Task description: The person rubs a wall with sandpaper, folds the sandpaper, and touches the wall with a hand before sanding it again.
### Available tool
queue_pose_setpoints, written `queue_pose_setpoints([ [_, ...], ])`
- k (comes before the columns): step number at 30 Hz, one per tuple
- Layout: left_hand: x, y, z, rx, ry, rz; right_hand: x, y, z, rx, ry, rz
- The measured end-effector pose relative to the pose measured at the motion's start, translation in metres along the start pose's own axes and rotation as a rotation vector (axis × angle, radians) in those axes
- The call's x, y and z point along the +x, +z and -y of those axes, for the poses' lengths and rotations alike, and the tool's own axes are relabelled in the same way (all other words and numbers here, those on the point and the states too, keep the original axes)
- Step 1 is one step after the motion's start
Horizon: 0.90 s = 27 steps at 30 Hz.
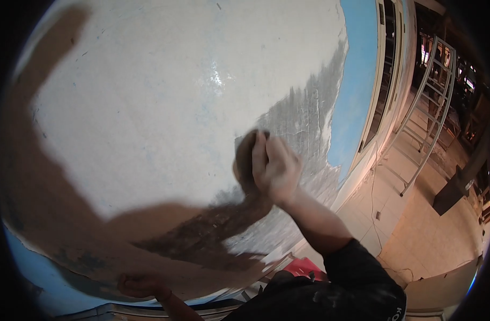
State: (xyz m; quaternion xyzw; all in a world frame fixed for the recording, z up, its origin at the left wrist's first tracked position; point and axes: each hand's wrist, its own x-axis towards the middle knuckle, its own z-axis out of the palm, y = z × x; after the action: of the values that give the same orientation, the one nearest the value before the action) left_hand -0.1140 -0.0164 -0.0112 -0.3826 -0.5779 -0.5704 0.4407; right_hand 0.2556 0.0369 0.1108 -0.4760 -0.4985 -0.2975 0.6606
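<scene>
My right hand [280,166] is closed at the white wall surface [148,101], beside a rough grey patch [296,115]. Its fingers are curled in, and what they hold, if anything, cannot be made out; the dark shape beside them looks mostly like shadow. Low on the left, my left hand [138,285] is in shade near the wall's lower edge, its fingers curled and their contents hidden. Streaks mark the grey patch, which runs from the upper right down past my right forearm. Blue paint [357,80] borders the white at the right.
A metal ladder [432,101] leans at the right beyond a window frame [384,69]. On the tiled floor [357,219] lie a thin cable and a small item. A dark box-like object [449,193] stands further right. Something red [307,268] shows beside my body.
</scene>
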Motion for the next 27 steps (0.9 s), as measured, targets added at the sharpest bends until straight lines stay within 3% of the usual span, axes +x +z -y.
queue_pose_setpoints([
  [3, 0.002, 0.001, -0.002, -0.072, 0.025, -0.013, 0.053, 0.002, 0.008, 0.000, 0.001, -0.050],
  [10, -0.002, 0.002, 0.001, 0.008, -0.023, -0.005, -0.006, -0.002, -0.001, 0.031, 0.052, 0.039],
  [16, 0.005, 0.002, -0.003, 0.080, 0.096, -0.014, 0.061, 0.003, 0.008, 0.074, 0.050, -0.059],
  [18, 0.001, 0.002, -0.001, 0.092, 0.065, -0.004, 0.039, 0.006, 0.001, 0.004, 0.037, -0.055],
  [21, 0.004, 0.001, -0.006, 0.273, 0.177, -0.019, 0.004, 0.002, -0.003, 0.014, 0.042, -0.019],
  [24, 0.002, 0.000, -0.005, 0.083, 0.062, 0.004, 0.035, 0.007, 0.001, 0.025, 0.049, -0.070],
  [27, 0.004, 0.001, -0.006, 0.097, 0.157, -0.030, 0.077, 0.009, 0.010, 0.061, 0.058, -0.150],
])
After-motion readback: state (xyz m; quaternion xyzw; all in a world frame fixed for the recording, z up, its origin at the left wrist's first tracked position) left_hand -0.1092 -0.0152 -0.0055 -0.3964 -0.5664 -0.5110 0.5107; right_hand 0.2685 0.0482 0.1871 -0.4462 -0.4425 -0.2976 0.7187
